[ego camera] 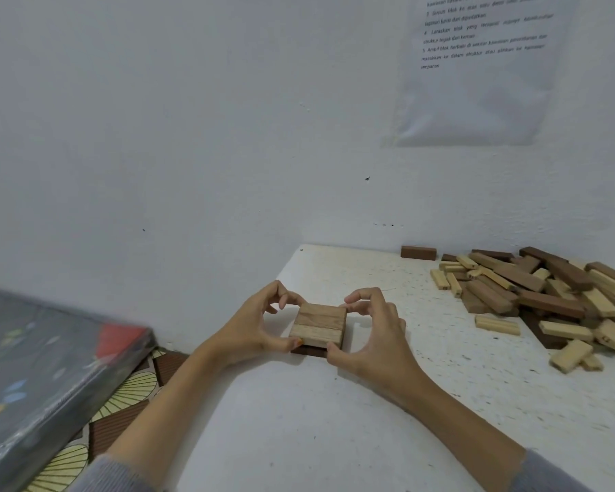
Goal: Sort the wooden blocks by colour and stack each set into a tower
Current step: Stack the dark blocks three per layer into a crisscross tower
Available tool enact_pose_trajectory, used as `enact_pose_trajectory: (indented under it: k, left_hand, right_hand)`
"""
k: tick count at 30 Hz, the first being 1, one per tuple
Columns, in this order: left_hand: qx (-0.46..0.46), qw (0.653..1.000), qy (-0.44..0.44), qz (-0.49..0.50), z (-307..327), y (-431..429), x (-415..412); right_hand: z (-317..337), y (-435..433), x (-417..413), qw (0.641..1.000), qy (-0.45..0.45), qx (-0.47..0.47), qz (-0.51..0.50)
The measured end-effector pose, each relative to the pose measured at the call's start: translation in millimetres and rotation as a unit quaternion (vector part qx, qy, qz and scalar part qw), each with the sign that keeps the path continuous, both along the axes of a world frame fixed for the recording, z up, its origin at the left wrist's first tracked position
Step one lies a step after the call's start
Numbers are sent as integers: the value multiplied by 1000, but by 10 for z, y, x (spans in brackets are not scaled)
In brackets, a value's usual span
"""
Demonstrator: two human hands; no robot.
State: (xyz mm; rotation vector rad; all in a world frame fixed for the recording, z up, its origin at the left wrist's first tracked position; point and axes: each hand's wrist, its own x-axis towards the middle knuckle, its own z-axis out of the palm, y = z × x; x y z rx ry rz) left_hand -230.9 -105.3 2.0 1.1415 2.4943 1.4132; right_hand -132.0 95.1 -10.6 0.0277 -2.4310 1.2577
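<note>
Stack (318,323) sits on the bench (299,420) near its left edge, directly between our two hands. Left hand (253,324) is on its left side, right hand (373,335) on its right, and both are about equally close.

Fingers (285,296) of both hands are curled in narrow around the stack. The thumbs are on the near corners and the fingertips are at the far corners. We cannot tell whether every fingertip touches the wood. We judge this to be a squaring-up grip, not a lift.

Top layer: mid-brown blocks lie flat and side by side, with their long axes running left to right from one hand toward the other. One seam is plainly visible. The near block is paler than the far one. A dark brown layer (309,350) shows under the near edge, set slightly off from the layer above. We cannot tell which way its blocks run.

Pile (547,296) of unsorted pale, mid-brown and dark blocks lies well apart on the right side of the bench. One dark block (418,252) lies alone by the wall, between the stack and the pile.

Judgement: the next block must come from the right, so the right hand has the shorter reach. The tower is only two layers high, so the task is at an early stage. The two layers differ in shade, which we should check against the sorting.
</note>
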Motion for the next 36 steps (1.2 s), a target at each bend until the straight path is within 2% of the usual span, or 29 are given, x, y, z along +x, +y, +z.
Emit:
enact_pose_trajectory:
  k: [13,19,30,34,36]
  left_hand:
    - [-29,1000,8,-3,-4,18,31]
    - [-42,999,-14,-24,-4,3,28]
    - [-102,992,-67,19,73,-34,179]
    - [-133,975,-162,73,170,22,373]
    - [-151,977,-137,66,147,96,459]
  right_hand:
    - [-24,2,-20,999,-25,20,-1]
    - [-19,-9,-28,999,-42,23,-4]
    - [31,31,68,993,-114,18,21]
    - [38,-57,139,984,-155,88,-11]
    - [14,-133,153,976,-168,135,-26]
